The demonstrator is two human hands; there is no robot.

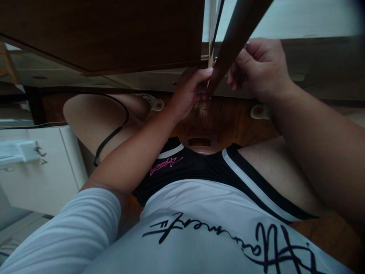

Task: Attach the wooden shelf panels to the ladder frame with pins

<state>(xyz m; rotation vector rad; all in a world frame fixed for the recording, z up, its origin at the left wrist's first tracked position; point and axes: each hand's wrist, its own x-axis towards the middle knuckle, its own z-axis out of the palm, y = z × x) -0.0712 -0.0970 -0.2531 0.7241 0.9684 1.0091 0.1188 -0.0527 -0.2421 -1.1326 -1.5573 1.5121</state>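
I look down at my lap from a seat under a dark wooden tabletop (108, 34). A slanted dark wooden bar (236, 34) runs down from the top edge to between my hands. My left hand (189, 91) is closed around the bar's lower end, thumb pressed near a thin pale strip (211, 34) beside it. My right hand (259, 68) is curled just right of the bar, fingers pinched together near it; what they hold is hidden.
A black cord (114, 131) loops over my left knee. A white cabinet (42, 167) stands at the left. Two white slippers (156, 103) (259, 111) lie on the brown wooden floor (228, 121). A small pinkish stool edge (199, 144) shows between my legs.
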